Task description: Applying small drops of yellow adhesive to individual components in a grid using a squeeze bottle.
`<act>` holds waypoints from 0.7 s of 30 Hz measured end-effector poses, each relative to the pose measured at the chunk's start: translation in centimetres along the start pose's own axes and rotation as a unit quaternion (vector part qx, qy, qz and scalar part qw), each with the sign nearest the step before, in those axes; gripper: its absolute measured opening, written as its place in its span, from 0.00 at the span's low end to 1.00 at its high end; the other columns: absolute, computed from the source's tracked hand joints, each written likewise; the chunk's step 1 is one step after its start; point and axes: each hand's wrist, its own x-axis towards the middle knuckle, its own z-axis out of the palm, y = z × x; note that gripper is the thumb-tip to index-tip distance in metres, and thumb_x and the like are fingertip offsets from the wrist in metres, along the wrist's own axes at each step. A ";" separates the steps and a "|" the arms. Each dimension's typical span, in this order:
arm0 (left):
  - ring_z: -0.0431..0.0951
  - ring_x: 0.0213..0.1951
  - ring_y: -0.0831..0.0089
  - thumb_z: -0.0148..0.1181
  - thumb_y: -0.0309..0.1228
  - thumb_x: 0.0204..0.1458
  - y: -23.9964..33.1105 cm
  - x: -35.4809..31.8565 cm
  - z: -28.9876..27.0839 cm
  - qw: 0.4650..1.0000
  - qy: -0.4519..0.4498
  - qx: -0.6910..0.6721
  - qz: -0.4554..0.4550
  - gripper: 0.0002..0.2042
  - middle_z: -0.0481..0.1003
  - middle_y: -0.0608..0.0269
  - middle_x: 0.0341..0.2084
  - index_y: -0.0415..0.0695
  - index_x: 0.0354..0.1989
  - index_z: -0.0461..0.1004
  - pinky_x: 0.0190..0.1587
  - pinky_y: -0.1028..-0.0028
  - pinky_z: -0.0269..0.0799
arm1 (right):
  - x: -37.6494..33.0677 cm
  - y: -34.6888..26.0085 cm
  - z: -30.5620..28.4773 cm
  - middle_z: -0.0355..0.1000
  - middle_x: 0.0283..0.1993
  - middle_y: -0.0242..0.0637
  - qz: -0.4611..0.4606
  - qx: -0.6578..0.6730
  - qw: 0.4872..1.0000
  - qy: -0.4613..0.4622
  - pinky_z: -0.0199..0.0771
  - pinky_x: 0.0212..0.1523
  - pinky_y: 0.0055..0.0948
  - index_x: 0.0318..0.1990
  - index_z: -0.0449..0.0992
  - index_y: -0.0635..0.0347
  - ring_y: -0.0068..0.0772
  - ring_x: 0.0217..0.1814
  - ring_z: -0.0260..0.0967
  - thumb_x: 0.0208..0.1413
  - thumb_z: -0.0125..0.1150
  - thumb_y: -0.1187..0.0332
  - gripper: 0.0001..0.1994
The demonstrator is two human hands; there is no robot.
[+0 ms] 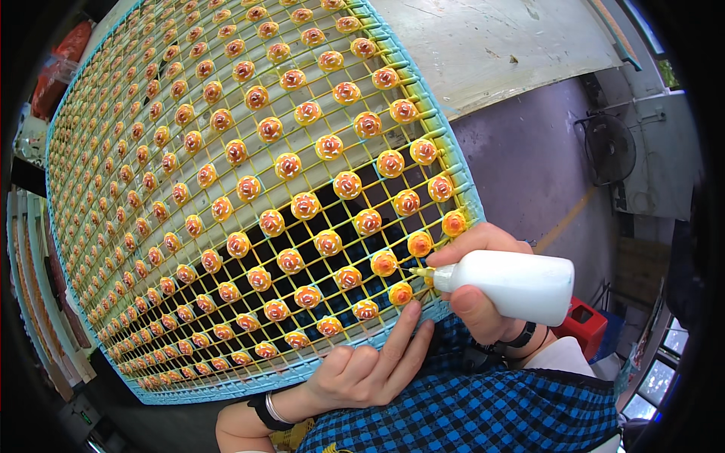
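My right hand (489, 321) is holding a white plastic squeeze bottle (521, 287) beside an orange-yellow rosette (384, 263) on the yellow-and-blue lattice panel (204, 391) — light squeezing's probably key — left hand (362, 377) is resting at its edge, grip unclear.

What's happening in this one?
A person's right hand holds a white bottle, its nozzle pointing in among the rosettes near one corner of a grid panel. The left hand is at the panel's near edge, by that corner. Most rosettes show white flecks; a few near the nozzle look plainer orange and yellow.
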 end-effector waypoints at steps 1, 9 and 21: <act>0.44 0.14 0.87 0.47 0.34 0.49 -0.1 0.0 0.0 1.000 -0.001 0.001 0.003 0.12 0.76 0.70 0.43 0.56 0.38 0.77 0.18 0.84 0.38 | -0.2 0.0 0.0 0.71 0.24 0.36 0.000 0.000 1.000 0.000 0.70 0.22 0.22 0.31 0.74 0.63 0.30 0.20 0.71 0.44 0.65 0.60 0.15; 0.45 0.14 0.87 0.47 0.34 0.49 0.0 -0.1 0.3 1.000 0.015 -0.005 -0.001 0.12 0.76 0.70 0.42 0.55 0.38 0.77 0.18 0.84 0.38 | -0.6 -0.1 0.5 0.71 0.23 0.34 -0.014 0.000 1.000 0.013 0.70 0.22 0.21 0.30 0.75 0.63 0.29 0.21 0.71 0.43 0.65 0.57 0.16; 0.44 0.14 0.87 0.47 0.34 0.49 0.1 -0.1 0.3 1.000 0.019 -0.016 -0.006 0.12 0.76 0.70 0.42 0.55 0.38 0.77 0.18 0.84 0.38 | -0.5 0.1 0.6 0.72 0.24 0.34 -0.035 -0.010 0.999 0.004 0.71 0.21 0.22 0.29 0.75 0.62 0.29 0.21 0.71 0.44 0.65 0.59 0.14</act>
